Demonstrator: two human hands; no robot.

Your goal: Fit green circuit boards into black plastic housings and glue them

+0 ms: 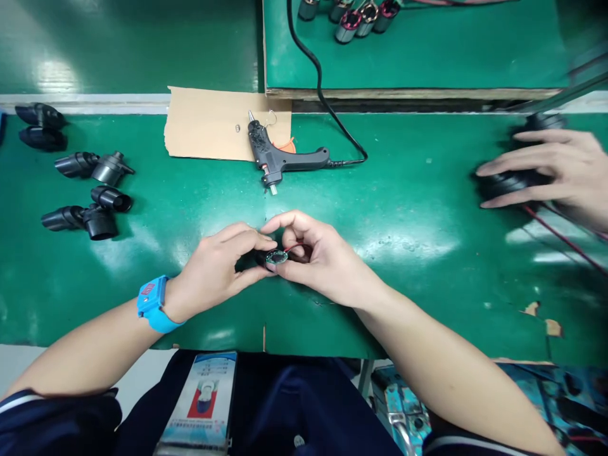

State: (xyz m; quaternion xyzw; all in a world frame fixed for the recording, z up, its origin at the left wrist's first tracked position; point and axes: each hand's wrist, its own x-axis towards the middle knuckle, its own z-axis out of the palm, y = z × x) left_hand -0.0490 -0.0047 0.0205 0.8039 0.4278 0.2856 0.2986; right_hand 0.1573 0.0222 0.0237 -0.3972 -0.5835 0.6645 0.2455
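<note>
My left hand (227, 261) wears a blue wrist strap (155, 305), and its thumb and fingers close on a small black part from the left. On top of that part sits a round circuit board (277, 257), facing up. From the right, my right hand (316, 258) grips the same piece, thumb along the near edge of the board. A red wire (295, 246) runs from the board under the right fingers. Much of the black body is hidden by the hands. Beyond them, a black hot glue gun (289, 158) lies with its nozzle on a cardboard sheet (204, 123).
Several black plastic housings (99, 221) lie on the left. A raised green shelf (427, 57) at the back holds several motor cores (349, 25); a black cable (327, 104) hangs from it. At right, another person's hand (555, 164) holds black parts (510, 183) with wires.
</note>
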